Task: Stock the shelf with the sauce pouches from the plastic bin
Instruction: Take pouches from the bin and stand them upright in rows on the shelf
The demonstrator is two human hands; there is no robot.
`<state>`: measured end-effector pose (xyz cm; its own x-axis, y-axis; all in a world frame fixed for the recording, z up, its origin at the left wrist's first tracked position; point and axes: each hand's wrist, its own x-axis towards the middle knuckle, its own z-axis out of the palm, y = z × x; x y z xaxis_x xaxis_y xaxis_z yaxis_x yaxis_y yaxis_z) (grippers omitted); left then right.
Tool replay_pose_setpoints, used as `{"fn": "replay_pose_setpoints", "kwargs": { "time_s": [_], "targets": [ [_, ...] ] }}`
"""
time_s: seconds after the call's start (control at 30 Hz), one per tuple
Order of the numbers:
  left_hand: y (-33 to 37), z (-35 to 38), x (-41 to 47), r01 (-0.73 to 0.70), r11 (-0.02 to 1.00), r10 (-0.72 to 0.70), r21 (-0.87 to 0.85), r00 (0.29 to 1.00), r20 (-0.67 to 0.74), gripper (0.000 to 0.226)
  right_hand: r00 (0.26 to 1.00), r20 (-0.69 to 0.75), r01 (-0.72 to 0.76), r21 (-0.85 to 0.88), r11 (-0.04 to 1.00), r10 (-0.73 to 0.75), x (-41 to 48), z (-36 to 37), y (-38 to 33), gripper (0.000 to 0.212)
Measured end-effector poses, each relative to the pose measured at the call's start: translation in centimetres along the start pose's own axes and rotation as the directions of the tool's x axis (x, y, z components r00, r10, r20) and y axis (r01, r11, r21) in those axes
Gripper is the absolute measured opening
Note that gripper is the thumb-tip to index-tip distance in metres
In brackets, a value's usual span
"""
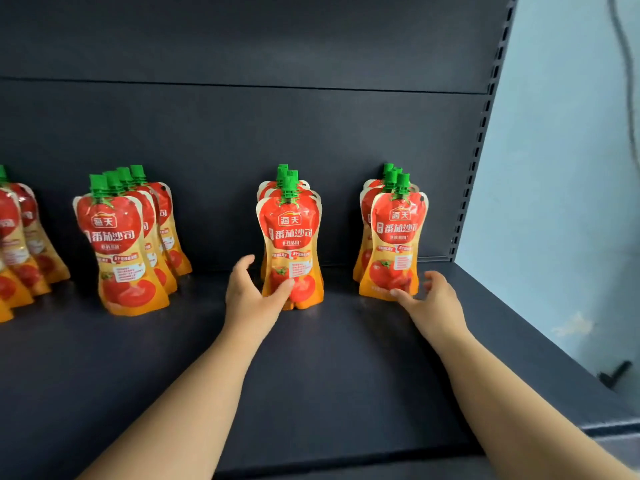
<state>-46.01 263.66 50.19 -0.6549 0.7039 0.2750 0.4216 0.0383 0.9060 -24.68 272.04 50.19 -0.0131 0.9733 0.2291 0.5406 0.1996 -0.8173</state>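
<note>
The dark shelf (346, 358) carries rows of upright, green-capped sauce pouches (each printed 海天 番茄沙司). The left hand (251, 297) is relaxed, its thumb touching the middle front pouch (291, 237). The right hand (431, 301) is likewise loose, its thumb at the base of the right front pouch (398, 244).

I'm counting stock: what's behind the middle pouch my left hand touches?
Behind the front pouch, more pouches stand in line; their green caps and top edges show. Their bodies are covered, so no sure count.
</note>
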Motion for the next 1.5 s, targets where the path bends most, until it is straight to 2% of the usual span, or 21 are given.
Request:
{"fn": "replay_pose_setpoints", "kwargs": {
  "time_s": [0.1,0.23,0.37,0.47,0.53,0.6,0.77,0.87,0.93,1.03,1.17,1.3,1.4,1.5],
  "targets": [
    [1.2,-1.3,-4.1,0.013,1.000,-0.013,-0.017,0.999,-0.042,0.058,0.998,-0.011,0.062,0.075,0.995,-0.061,-3.6,-2.0,-0.2,0.058],
    [4.2,-2.7,-12.1,-0.050,0.987,0.049,-0.150,0.999,-0.011,0.010,0.961,0.043,0.266,0.109,0.958,-0.272,-9.7,-6.2,0.6,0.037],
    [6.9,-3.0,-21.3,-0.109,0.979,0.099,-0.170,0.993,-0.064,0.017,0.846,0.082,0.519,0.097,0.849,-0.526,-14.4,-11.0,3.4,0.018],
    [6.5,-2.3,-27.2,-0.110,0.986,0.094,-0.127,0.988,-0.123,0.022,0.685,0.029,0.723,0.090,0.685,-0.728,-16.7,-13.2,6.5,0.032],
    [5.0,-1.6,-30.9,-0.076,0.996,0.068,-0.049,0.987,-0.147,0.023,0.592,0.083,0.795,0.106,0.597,-0.802,-18.3,-13.7,9.4,0.046],
    [2.6,-0.9,-34.3,-0.010,0.999,0.014,0.030,0.991,-0.133,0.024,0.560,0.159,0.803,0.136,0.580,-0.813,-19.9,-13.5,12.8,0.053],
    [-6.4,0.7,-42.7,0.199,0.963,-0.196,0.182,0.980,-0.035,0.020,0.634,0.418,0.709,0.023,0.705,-0.651,-24.6,-10.5,23.3,0.034],
    [-12.4,2.7,-48.3,0.326,0.922,-0.334,0.207,0.943,0.002,0.020,0.635,0.612,0.643,-0.080,0.762,-0.472,-28.0,-8.1,29.9,0.029],
    [-15.9,4.2,-51.7,0.373,0.897,-0.389,0.237,0.921,0.027,0.037,0.634,0.722,0.542,-0.157,0.825,-0.279,-30.2,-6.7,33.9,0.027],
    [-21.5,6.5,-56.4,0.389,0.858,-0.445,0.335,0.889,0.110,0.056,0.586,0.807,0.459,-0.254,0.852,-0.075,-33.3,-4.5,39.7,0.026],
    [-28.5,9.0,-60.5,0.351,0.816,-0.475,0.460,0.861,0.185,0.072,0.508,0.847,0.408,-0.399,0.821,0.159,-36.7,-1.4,46.5,0.032],
    [-34.0,10.9,-63.4,0.284,0.762,-0.497,0.582,0.832,0.246,0.068,0.408,0.833,0.331,-0.517,0.790,0.374,-39.8,2.1,52.6,0.035],
    [-35.9,11.6,-65.2,0.066,0.683,-0.435,0.728,0.837,0.332,0.056,0.298,0.833,0.314,-0.547,0.776,0.467,-42.4,4.6,55.6,0.046],
    [-36.6,11.9,-66.1,-0.060,0.603,-0.303,0.795,0.905,0.298,0.047,0.205,0.856,0.409,-0.515,0.754,0.474,-44.5,7.0,57.9,0.058]
  ]
}}
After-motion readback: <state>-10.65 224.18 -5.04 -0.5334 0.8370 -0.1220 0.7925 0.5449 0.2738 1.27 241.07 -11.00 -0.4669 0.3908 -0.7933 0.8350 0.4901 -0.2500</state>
